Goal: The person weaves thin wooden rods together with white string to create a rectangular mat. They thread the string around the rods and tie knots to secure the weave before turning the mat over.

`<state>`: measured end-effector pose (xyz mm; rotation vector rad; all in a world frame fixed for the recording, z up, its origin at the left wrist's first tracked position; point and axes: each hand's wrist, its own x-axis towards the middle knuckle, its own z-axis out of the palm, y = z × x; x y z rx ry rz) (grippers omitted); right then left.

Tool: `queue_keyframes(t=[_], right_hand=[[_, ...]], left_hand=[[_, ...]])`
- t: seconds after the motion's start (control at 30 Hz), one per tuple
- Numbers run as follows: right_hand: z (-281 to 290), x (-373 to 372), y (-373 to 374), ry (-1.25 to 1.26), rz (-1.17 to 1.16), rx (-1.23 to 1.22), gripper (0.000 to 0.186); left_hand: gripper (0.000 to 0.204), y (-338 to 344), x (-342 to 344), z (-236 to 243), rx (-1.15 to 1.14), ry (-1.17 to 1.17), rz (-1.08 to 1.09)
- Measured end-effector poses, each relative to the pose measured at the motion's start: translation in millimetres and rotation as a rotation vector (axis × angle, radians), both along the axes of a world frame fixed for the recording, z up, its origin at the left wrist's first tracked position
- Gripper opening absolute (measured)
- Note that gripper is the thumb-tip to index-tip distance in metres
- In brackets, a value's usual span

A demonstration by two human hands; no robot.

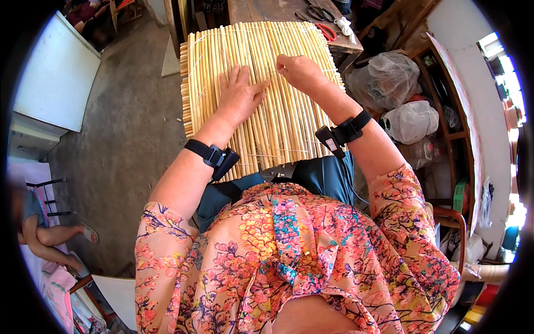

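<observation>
A mat of straight, pale yellow reed-like stalks (258, 136), bound side by side with thin white thread, lies across my lap and reaches the table. Flat on its middle rests my left hand (240, 96), fingers spread. To the right of it, my right hand (300, 72) is just over the mat with thumb and fingertips pinched together. Whatever is between those fingertips is too small to make out. Rows of thread cross the stalks near the mat's far and near edges.
Beyond the mat, the wooden table (261, 10) holds red-handled scissors (328, 32), black-handled scissors (321, 12) and a white string bundle (346, 28). Stuffed plastic bags (386, 80) crowd a wooden shelf (459, 135) on the right. Another person's legs (53, 236) show at far left.
</observation>
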<state>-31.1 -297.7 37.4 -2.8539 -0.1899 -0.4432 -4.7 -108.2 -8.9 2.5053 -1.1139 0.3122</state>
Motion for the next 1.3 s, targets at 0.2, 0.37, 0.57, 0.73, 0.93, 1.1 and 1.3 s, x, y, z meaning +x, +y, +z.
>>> queue_keyframes(t=[0.2, 0.37, 0.57, 0.73, 0.93, 1.1, 1.3], right_hand=[[3.2, 1.4, 9.7, -0.067, -0.046, -0.266, 0.010], [6.1, 5.2, 8.3, -0.151, 0.019, -0.229, 0.005], [9.3, 3.5, 19.6, -0.049, -0.007, -0.329, 0.005], [-2.7, 8.5, 0.0, -0.037, -0.041, 0.213, 0.011], [3.6, -2.5, -16.3, 0.068, -0.236, 0.802, 0.020], [6.3, -5.1, -86.2, -0.204, -0.418, 0.818, 0.017], [22.3, -0.9, -166.2, -0.198, -0.526, 0.700, 0.015]], left_hand=[[0.029, -0.6, -0.2, -5.0, -0.062, -0.036, -0.007], [0.030, -0.9, -0.8, -4.0, -0.063, 0.003, -0.020], [0.029, 1.7, -0.9, -5.9, -0.052, 0.013, -0.011], [0.028, -1.9, -5.2, -4.3, -0.080, 0.004, -0.033], [0.027, -4.9, -6.8, 1.0, -0.107, -0.028, -0.048], [0.029, -6.3, -7.1, 1.3, -0.104, -0.030, -0.043], [0.031, 1.1, -17.4, 10.0, -0.122, -0.013, -0.048]])
